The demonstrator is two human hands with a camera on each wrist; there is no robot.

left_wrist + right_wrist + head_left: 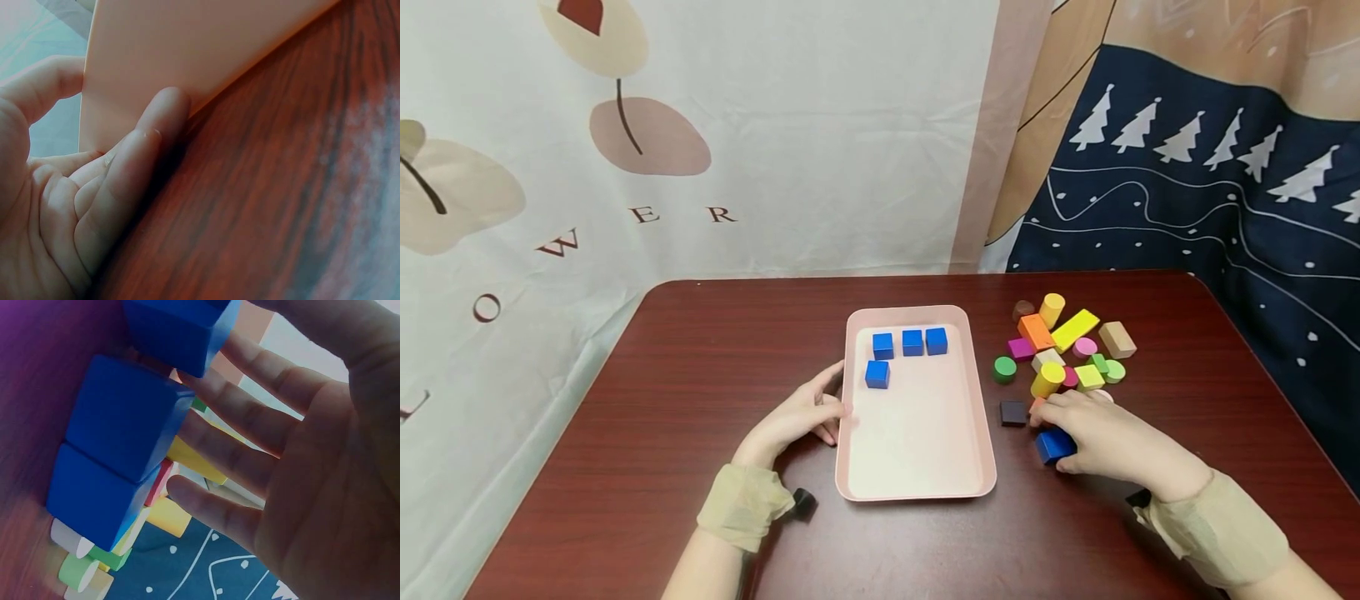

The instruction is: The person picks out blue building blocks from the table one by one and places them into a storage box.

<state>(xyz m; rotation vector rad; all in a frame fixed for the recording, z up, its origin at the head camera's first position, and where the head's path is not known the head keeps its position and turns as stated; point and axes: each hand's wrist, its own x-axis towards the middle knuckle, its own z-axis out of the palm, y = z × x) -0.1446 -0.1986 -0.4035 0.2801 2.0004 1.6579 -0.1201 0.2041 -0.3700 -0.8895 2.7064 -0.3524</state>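
A pink tray lies on the table, holding several blue cubes near its far end. At its left side my left hand holds the wall, the thumb over the rim and fingers against the outside, as the left wrist view shows. My right hand is low over the table at the right, pinching a blue cube between thumb and fingers. In the right wrist view, two more blue cubes sit beside the held blue cube; the hand hides them in the head view.
Beyond the right hand lies a loose heap of coloured blocks, with a yellow cylinder, an orange block and a green disc. A dark block lies between tray and hand. Printed cloth hangs behind the table.
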